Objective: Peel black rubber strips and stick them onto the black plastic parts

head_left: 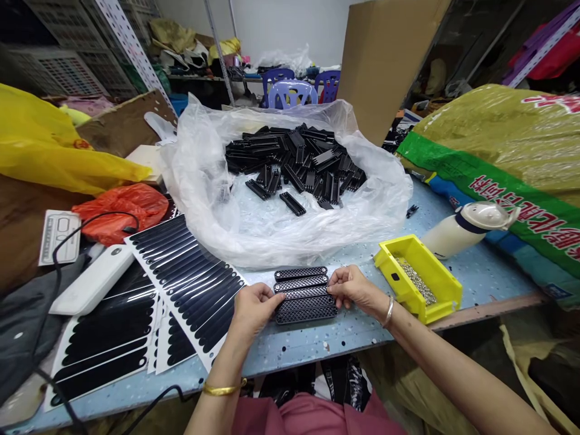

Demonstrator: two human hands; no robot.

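Several black strips with a mesh pattern and rounded ends (301, 296) lie side by side in a small block on the table before me. My left hand (255, 311) is closed, thumb and fingers pinching at the left end of a middle strip. At the right end of the block, my right hand (357, 293) pinches too, its fingertips curled together. Whether the strip is lifted off its neighbours I cannot tell. To the left are sheets of glossy black strip-shaped stickers (190, 272). A yellow bin (444, 311) of small metal parts (417, 281) stands beyond my right wrist.
Behind my hands, a large clear plastic bag (203, 223) lies open around a heap of black slotted parts (294, 157). A white bottle (457, 229) leans by a big printed sack (507, 163) at right. A long white device (95, 281) and black cable (54, 260) are at left.
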